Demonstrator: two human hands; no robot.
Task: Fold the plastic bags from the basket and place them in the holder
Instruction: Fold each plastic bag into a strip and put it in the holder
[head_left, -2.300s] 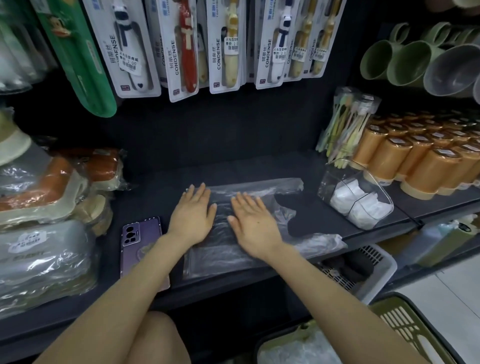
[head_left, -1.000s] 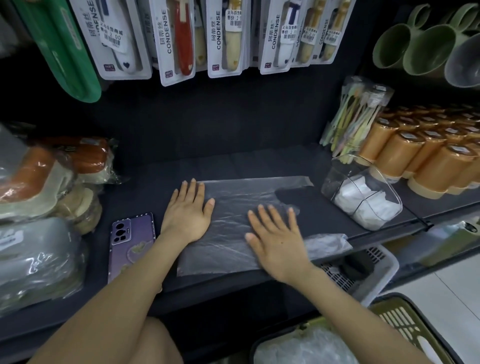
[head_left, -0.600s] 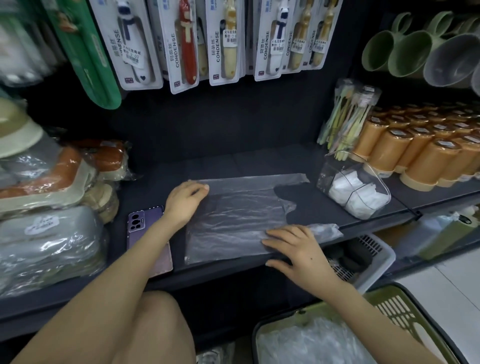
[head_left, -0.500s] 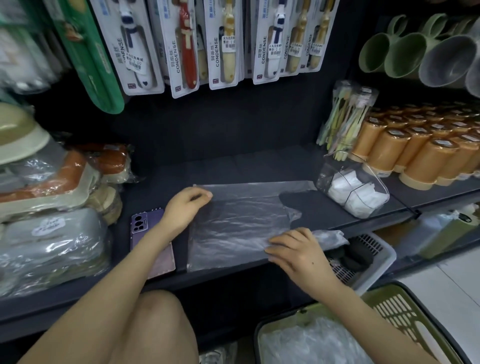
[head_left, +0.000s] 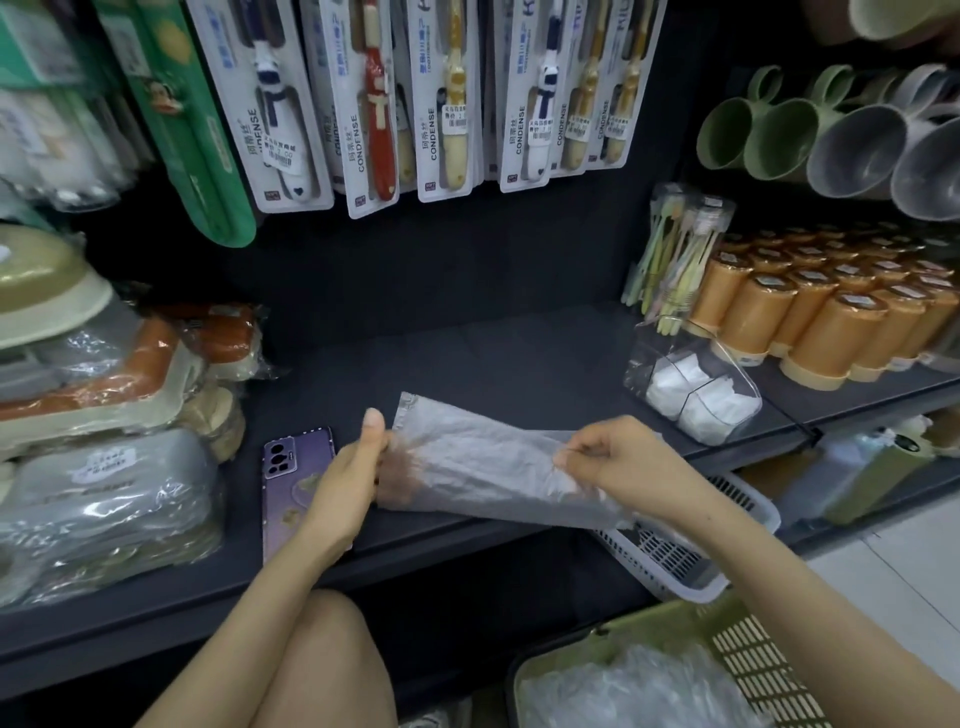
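I have one bag (head_left: 483, 467) lifted just off the shelf (head_left: 467, 353), and it looks folded into a long strip. My left hand (head_left: 348, 483) grips its left end, thumb on top; my right hand (head_left: 623, 462) pinches the right end. The holder (head_left: 696, 395) has white folded bags in it. The basket (head_left: 753, 670) holds a heap, so I judge most of the work remains.
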